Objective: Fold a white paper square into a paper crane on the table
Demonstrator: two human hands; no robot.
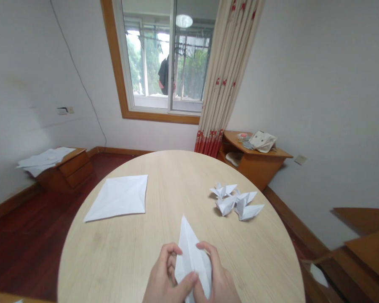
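Left hand (164,271) and right hand (219,271), at the bottom centre of the frame, are clamped on either side of a pointed folded paper (189,248), its tip aimed upward. On the round bench (177,172), flat white paper (118,198) lies centre-left; paper figures (229,203) cluster right of centre.

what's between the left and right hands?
A folded white paper, held by the left hand and right hand, its narrow tip pointing toward the window. Head view shows it.
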